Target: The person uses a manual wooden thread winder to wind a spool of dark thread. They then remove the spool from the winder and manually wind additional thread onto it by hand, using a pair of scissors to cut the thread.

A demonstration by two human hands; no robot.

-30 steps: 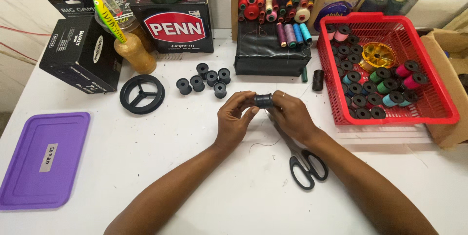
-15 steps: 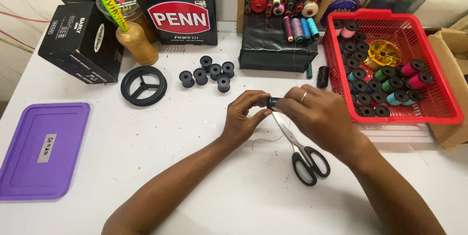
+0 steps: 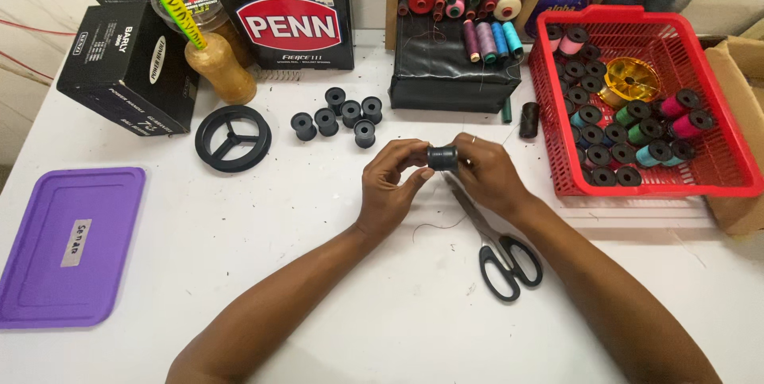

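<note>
Small dark spool (image 3: 442, 157) pinched between left hand (image 3: 391, 185) and right hand (image 3: 487, 175), fingertips of both closed on its ends, held just above the white table (image 3: 318, 272). Black-handled scissors (image 3: 493, 245) lying on the table under the right wrist. Loose black spools (image 3: 338, 117) grouped beyond the left hand; red basket (image 3: 720, 185) of spools off to the right.

Above the middle of the table (image 3: 239, 288), the left hand (image 3: 390, 185) and right hand (image 3: 489, 181) hold a spool (image 3: 442, 157) between them, with scissors (image 3: 497, 245) lying just under and before the right hand. Behind the hands sits a cluster of bobbins (image 3: 338, 117), a flat reel (image 3: 233, 138) to its left. A lid (image 3: 68, 245) lies at the left edge, a basket (image 3: 720, 181) of spools at the right edge, and boxes (image 3: 286, 14) stand along the back edge.
</note>
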